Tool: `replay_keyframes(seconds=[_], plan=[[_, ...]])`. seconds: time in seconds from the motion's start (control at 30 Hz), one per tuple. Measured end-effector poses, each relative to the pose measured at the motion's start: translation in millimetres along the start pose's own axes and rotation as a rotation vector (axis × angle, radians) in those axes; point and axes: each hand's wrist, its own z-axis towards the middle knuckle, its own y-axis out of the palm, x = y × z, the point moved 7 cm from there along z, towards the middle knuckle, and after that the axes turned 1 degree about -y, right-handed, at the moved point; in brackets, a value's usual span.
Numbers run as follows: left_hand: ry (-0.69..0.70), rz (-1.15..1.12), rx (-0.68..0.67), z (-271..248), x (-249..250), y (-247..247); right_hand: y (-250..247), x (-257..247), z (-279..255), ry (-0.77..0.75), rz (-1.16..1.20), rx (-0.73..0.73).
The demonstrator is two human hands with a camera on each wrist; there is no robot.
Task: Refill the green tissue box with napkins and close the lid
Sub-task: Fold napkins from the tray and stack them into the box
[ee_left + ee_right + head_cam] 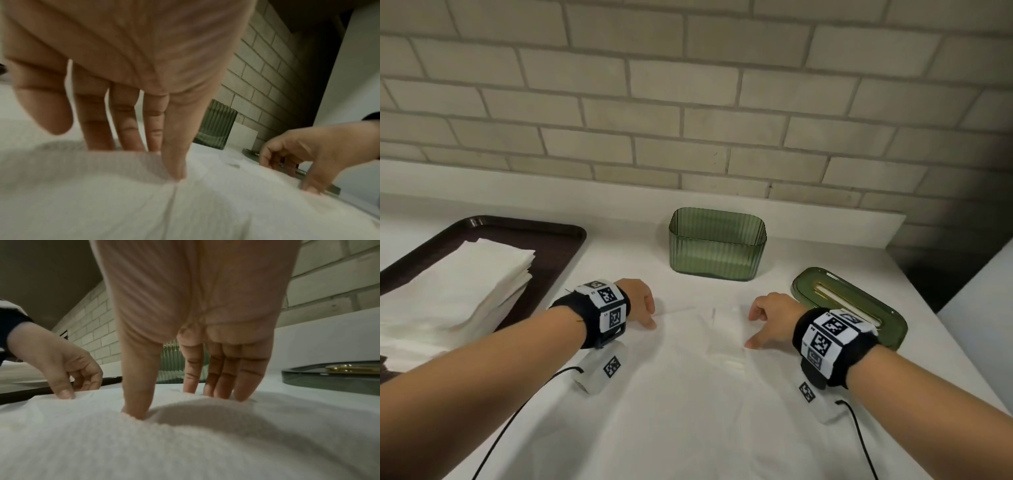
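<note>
A white napkin (702,346) lies spread flat on the counter (808,260), near the person and in the middle of the scene. Both hands are on its far edge. The left hand (640,303) has its thumb pressed on top and its fingers reaching down past the edge; the right hand (774,317) does the same on the right side. Whether the fingertips are already under the sheet I cannot tell, so this looks like a pinch forming more than a firm hold.

The napkin is probably very light, soft and limp. It should crease or fold at a touch and may tear if pulled hard, so taking it by the two far corners or edge seems sensible.

The green box (717,245) stands far of the hands, open and apparently empty. Its lid (849,306) lies flat on the counter just right of the right hand. On the left, a dark tray (565,236) holds a stack of napkins (465,284).
</note>
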Motion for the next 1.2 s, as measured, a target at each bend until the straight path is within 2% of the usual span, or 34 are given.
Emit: replay_keyframes(seconds=[0.3, 0.6, 0.77, 0.9, 1.0, 1.13, 1.2], plan=[[0.060, 0.004, 0.070, 9.6, 1.5, 2.8, -1.1, -1.9, 5.9, -0.003, -0.019, -0.015], [0.147, 0.030, 0.149, 1.6, 7.4, -33.9, -8.4, 0.4, 12.8, -0.032, 0.008, 0.016], [0.236, -0.099, 0.242, -9.8, 19.5, -74.4, -33.1, -12.0, 19.3, -0.120, 0.264, 0.159], [0.362, -0.253, 0.221, -20.3, 37.7, -98.2, -61.1, -38.7, 20.4, -0.270, 0.651, 0.214], [0.428, -0.315, 0.180, -25.4, 52.2, -110.1, -86.3, -54.4, 18.0, -0.384, 0.794, 0.290], [0.434, -0.302, 0.249, -24.2, 66.1, -130.9, -114.4, -62.3, 17.0, -0.450, 0.940, 0.306], [0.385, -0.310, 0.278, -17.1, 65.1, -139.0, -126.9, -50.9, 21.2, -0.387, 0.974, 0.387]])
